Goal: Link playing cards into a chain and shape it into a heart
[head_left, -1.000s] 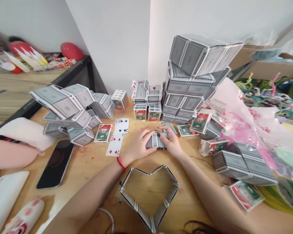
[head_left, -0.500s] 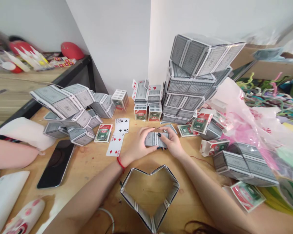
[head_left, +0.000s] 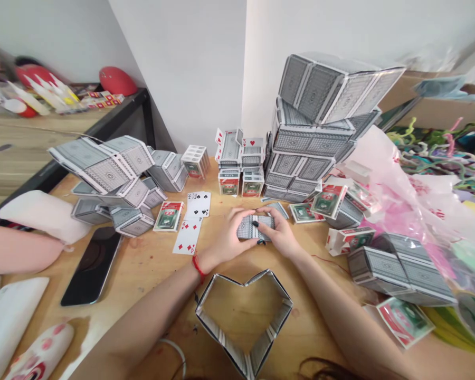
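Between my two hands, just above the table, are grey-backed playing cards [head_left: 247, 227] laid side by side, backs up. My left hand [head_left: 234, 235] curls round their left end, fingers behind and thumb along the near edge. With its fingers at the far edge, my right hand [head_left: 279, 232] grips the right end, its dark-nailed thumb pressing on top. Closer to me, a heart-shaped frame of joined cards [head_left: 217, 331] stands on edge between my forearms. Left of my hands lie face-up spade cards [head_left: 198, 205] and diamond cards [head_left: 187, 237].
A tall tower of card blocks [head_left: 309, 137] rises behind on the right. More card blocks [head_left: 119, 169] are stacked at the left, near a black phone [head_left: 92, 266]. Card boxes [head_left: 168, 216] lie about the wooden table [head_left: 142, 285]; pink plastic [head_left: 404, 195] covers the right side.
My right thumb has shifted slightly left and down across the cards. Both hands stay around them, and the view has moved a little.
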Action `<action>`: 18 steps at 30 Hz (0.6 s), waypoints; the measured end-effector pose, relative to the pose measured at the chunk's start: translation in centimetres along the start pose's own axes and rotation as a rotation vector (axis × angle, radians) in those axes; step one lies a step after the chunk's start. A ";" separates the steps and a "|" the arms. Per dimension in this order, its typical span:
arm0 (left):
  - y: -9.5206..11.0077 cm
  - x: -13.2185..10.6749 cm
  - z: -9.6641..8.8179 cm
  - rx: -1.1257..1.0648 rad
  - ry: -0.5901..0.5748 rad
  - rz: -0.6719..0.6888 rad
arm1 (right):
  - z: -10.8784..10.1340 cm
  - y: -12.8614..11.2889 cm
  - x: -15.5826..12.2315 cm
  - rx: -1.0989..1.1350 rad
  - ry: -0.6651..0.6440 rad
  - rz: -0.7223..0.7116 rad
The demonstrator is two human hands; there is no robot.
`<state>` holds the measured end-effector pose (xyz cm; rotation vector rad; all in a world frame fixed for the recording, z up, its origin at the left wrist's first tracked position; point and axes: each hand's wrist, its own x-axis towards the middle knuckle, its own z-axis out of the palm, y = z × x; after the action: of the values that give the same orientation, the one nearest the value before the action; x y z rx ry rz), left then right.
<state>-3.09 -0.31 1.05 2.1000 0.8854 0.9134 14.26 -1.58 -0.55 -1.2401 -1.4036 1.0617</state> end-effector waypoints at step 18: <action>0.5 -0.5 -0.8 0.240 -0.020 0.140 | 0.2 -0.3 -0.3 0.055 -0.025 0.056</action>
<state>-3.85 -0.71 1.73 2.3977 0.8830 0.8918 14.06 -1.90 -0.34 -1.2362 -1.3561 1.1506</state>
